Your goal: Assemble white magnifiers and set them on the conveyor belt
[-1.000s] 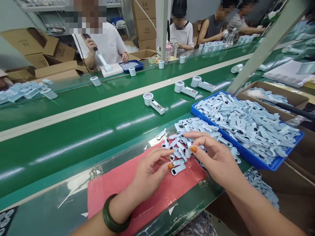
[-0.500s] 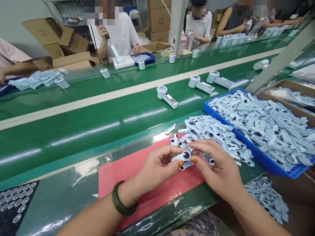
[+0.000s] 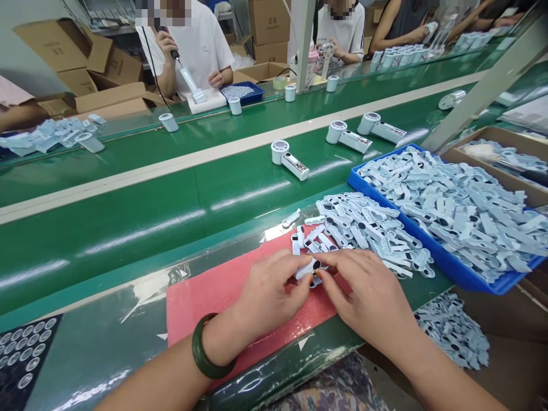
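Above the red mat [image 3: 197,302], a small pale plastic cover piece [image 3: 305,269] with a black round spot is pinched between my two hands. My left hand [image 3: 272,291] grips its left end with thumb and forefinger. My right hand [image 3: 368,294] has thumb and fingertips closed at the end with the black spot, partly hiding it. Several similar pieces lie just behind and under my fingers. A larger loose heap of cover pieces [image 3: 363,222] spreads behind my right hand, and one single piece [image 3: 291,218] lies apart to its left.
A blue tray [image 3: 471,277] full of such pieces stands at right, with more pieces [image 3: 456,331] below. Several handheld fans [image 3: 295,165] lie on the green conveyor [image 3: 141,228]. A black sheet of round stickers [image 3: 25,365] is at left. Co-workers sit across; a slanted post [image 3: 483,80] stands at right.
Both hands have shifted slightly left with the cover piece, and the fingers of my right hand have closed in over its black-spot end. The whole view has also shifted a little.
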Motion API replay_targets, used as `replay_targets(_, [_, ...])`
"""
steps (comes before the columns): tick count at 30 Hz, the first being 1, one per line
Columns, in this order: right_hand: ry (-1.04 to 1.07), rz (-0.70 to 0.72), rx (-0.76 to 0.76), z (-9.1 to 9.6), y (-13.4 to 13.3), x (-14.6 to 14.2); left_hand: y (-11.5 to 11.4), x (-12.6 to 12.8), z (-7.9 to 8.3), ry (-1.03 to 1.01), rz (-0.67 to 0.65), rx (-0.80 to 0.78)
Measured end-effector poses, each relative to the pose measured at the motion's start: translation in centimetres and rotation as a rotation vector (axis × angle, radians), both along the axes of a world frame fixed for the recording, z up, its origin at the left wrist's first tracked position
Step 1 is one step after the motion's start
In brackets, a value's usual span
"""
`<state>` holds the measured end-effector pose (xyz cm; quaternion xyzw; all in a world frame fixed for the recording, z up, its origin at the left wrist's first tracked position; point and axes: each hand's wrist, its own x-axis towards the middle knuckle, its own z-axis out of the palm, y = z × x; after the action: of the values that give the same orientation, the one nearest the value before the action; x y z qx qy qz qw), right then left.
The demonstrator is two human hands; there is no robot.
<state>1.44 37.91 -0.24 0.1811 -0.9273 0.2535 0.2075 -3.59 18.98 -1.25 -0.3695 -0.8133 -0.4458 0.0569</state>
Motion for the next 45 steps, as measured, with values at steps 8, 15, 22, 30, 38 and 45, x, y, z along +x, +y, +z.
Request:
replay_targets(8, [0.006,-0.018,0.052,-0.4,-0.6,0.1,0.1,0.2,-0.5,0.066,0.025,-0.025])
replay_targets(15, [0.091,-0.066,0.048,-0.7,-1.5,0.0,0.1,0.3,-0.4,0.046,0.045,0.000])
replay_targets(22, [0.019,-0.039,-0.038,-0.6,-0.9,-0.1,0.3,0.2,-0.1,-0.187,0.054,0.062])
replay_targets(30, [-0.080,0.072,-0.143,0.4,0.7,0.2,0.1,-1.0,0.5,-0.902,-0.138,0.476])
replay_targets(38, [-0.158,0.155,-0.286,0.8,0.0,0.3,-0.4,-1.6,0.0,-0.923,-0.232,0.561])
replay_targets(45, [-0.079,0.192,-0.214,0.8,0.1,0.2,-0.5,-1.7,0.4,-0.866,-0.304,0.525])
